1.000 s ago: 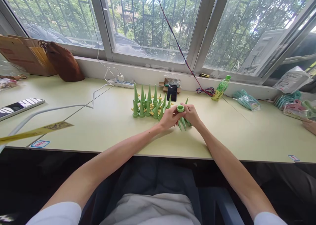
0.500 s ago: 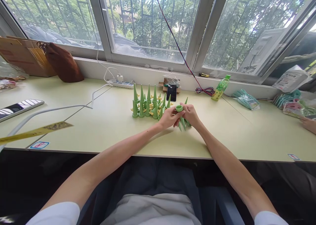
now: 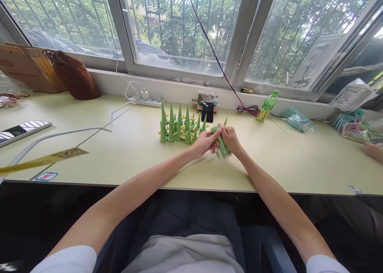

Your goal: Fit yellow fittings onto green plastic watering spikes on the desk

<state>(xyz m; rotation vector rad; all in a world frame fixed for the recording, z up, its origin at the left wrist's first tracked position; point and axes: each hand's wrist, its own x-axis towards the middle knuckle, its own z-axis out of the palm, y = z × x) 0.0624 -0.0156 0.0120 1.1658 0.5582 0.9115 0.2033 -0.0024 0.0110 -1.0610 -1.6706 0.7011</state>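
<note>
My left hand [image 3: 207,142] is closed on a green plastic cone [image 3: 214,129], with its wide round base showing above my thumb. Right beside it, my right hand [image 3: 230,139] has its fingers bent and pressed together at the same cone; they hide most of it. Several more loose green cones [image 3: 222,148] lie on the table beneath my hands. To the left of them, a cluster of green cones [image 3: 178,131] stands upright in rows, some stacked on others, with small yellow pieces [image 3: 159,133] sticking out of their sides.
Behind the cones lie a dark phone [image 3: 207,112] and a power strip [image 3: 148,100]. A green bottle [image 3: 267,106] and bagged teal items [image 3: 297,119] stand toward the back right. A white cable [image 3: 74,132] crosses the left side. Another person's hand [image 3: 373,150] shows at the right edge.
The cone between my hands has tilted: its open round base faced up toward me before, and now its side shows. My left fingers have shifted slightly around it.
</note>
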